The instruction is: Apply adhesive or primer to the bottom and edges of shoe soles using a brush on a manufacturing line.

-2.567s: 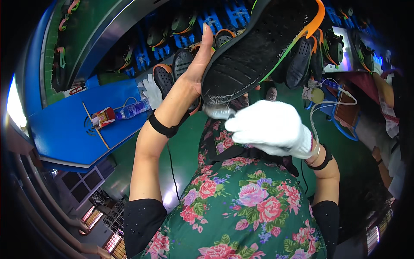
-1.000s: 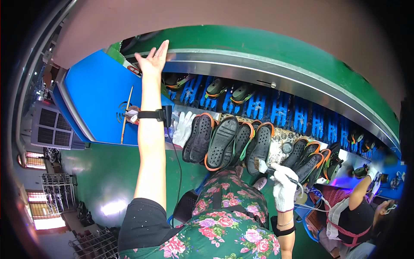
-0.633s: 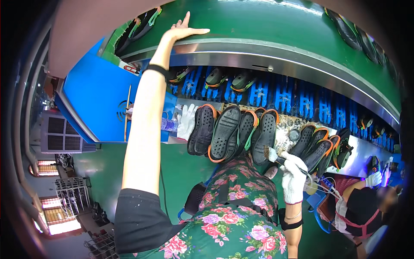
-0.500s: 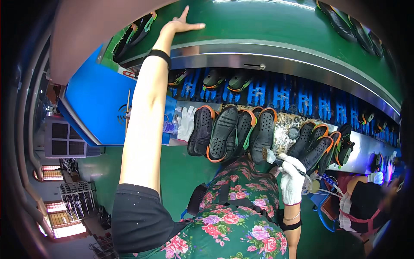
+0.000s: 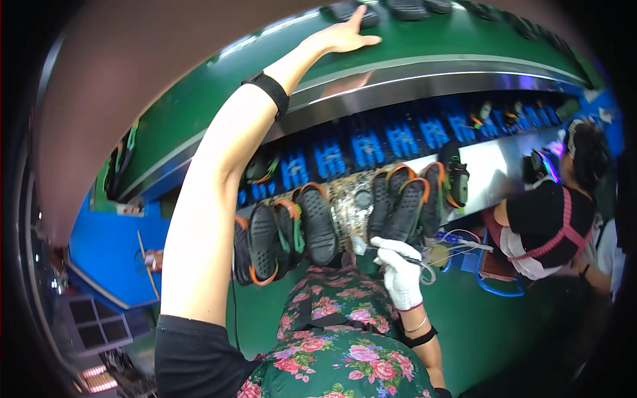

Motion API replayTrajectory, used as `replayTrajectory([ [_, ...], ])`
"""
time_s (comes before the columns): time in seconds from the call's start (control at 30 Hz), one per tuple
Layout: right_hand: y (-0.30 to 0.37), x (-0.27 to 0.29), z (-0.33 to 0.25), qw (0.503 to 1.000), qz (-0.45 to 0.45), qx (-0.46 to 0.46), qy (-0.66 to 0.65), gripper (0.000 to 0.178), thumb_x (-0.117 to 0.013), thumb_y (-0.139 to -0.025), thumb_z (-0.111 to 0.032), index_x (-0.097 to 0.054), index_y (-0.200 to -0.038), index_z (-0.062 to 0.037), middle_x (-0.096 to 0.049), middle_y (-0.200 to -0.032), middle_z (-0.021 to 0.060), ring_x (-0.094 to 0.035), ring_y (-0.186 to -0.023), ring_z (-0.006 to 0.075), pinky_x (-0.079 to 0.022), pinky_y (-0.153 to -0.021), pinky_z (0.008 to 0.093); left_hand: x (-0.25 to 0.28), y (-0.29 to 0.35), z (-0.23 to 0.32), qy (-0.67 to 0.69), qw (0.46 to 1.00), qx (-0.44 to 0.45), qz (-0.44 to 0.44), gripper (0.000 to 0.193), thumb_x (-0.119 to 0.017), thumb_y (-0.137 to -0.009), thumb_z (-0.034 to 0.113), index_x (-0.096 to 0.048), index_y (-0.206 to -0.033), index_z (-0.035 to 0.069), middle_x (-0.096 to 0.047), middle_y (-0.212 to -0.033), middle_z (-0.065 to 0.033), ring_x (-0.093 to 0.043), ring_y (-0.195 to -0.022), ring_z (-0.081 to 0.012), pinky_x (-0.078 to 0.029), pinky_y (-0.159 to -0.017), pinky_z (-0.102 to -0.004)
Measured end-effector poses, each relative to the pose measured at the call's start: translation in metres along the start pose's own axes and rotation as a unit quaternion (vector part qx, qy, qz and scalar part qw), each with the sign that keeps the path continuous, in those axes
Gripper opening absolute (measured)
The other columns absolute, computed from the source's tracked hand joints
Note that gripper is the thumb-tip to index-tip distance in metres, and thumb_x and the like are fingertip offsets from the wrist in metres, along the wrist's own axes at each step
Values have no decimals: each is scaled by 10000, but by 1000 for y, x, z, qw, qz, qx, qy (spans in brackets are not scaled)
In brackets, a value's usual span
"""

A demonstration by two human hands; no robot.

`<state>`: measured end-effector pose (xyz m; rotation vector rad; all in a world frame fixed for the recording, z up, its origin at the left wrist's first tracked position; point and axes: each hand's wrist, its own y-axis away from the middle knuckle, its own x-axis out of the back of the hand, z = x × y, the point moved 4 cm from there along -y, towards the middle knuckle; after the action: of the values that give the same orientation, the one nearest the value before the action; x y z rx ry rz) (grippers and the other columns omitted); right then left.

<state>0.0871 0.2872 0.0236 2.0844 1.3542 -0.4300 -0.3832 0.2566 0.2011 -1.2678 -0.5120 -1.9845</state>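
My left hand (image 5: 346,34), bare, reaches far forward over the green conveyor belt (image 5: 424,40) with thumb and index finger spread. Its index finger overlaps a black shoe sole (image 5: 361,14) on the belt; whether they touch, I cannot tell. My right hand (image 5: 400,268), in a white knitted glove, is closed around a thin dark-handled tool with a pale, brush-like head (image 5: 359,245). That head is beside a black perforated sole with an orange rim (image 5: 406,209) and apart from it. More black soles (image 5: 318,222) stand on the near ledge to the left.
Blue racks (image 5: 365,147) line the space beneath the belt's metal edge. A small dark round cap (image 5: 363,199) sits on the worn, shiny ledge. At right sits a co-worker (image 5: 544,225) by a blue-framed stool (image 5: 494,285). A blue panel (image 5: 106,245) stands left.
The view has swung to the right. My left hand has come over to a sole on the belt. My right hand keeps the tool, its head now apart from the sole it overlapped.
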Motion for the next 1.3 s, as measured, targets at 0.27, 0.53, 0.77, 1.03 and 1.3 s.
replayTrajectory([
  [0.27, 9, 21, -16, 999, 29, 0, 15, 265, -684, -847, 25, -753, -1102, 49, -764, -1100, 175, -710, -833, 173, -572, -774, 288, 1, 32, -19, 343, 917, 96, 180, 579, -840, -788, 257, -581, -1249, 23, -686, -1097, -158, -698, -969, -261, -567, -869, -367],
  [0.53, 1, 13, -50, 993, 29, 66, 94, 264, -652, -933, -21, -733, -1178, 37, -765, -1089, 116, -693, -833, 140, -572, -787, 276, 80, 286, -113, 142, 860, 35, 489, 434, -798, -885, 144, -574, -1240, 33, -559, -1217, -70, -539, -1160, -194, -441, -1025, -323],
  [0.77, 11, -25, -86, 993, -30, 57, 94, 276, -604, -955, -54, -724, -1189, 30, -751, -1103, 137, -699, -885, 151, -592, -762, 287, 32, 411, -101, 361, 814, 180, 418, 411, -659, -981, 127, -598, -1375, 26, -589, -1387, -76, -580, -1206, -184, -454, -1062, -333],
  [1.03, 24, -107, -56, 980, -177, 79, 55, 233, -714, -910, -52, -759, -1129, 12, -775, -1082, 96, -716, -982, 144, -570, -883, 298, -163, 426, -53, 564, 780, 268, 45, 309, -658, -1000, 241, -725, -1210, 24, -719, -1098, -13, -639, -965, -88, -498, -891, -275],
  [1.3, 34, -109, -54, 941, -178, 182, 222, 200, -704, -906, -11, -751, -1096, 34, -757, -1137, 157, -709, -1032, 195, -565, -912, 332, -232, 468, 8, 869, 404, 283, -51, 967, -567, -893, 741, -412, -1526, 27, -452, -1532, -272, -516, -1357, -429, -369, -1169, -570],
])
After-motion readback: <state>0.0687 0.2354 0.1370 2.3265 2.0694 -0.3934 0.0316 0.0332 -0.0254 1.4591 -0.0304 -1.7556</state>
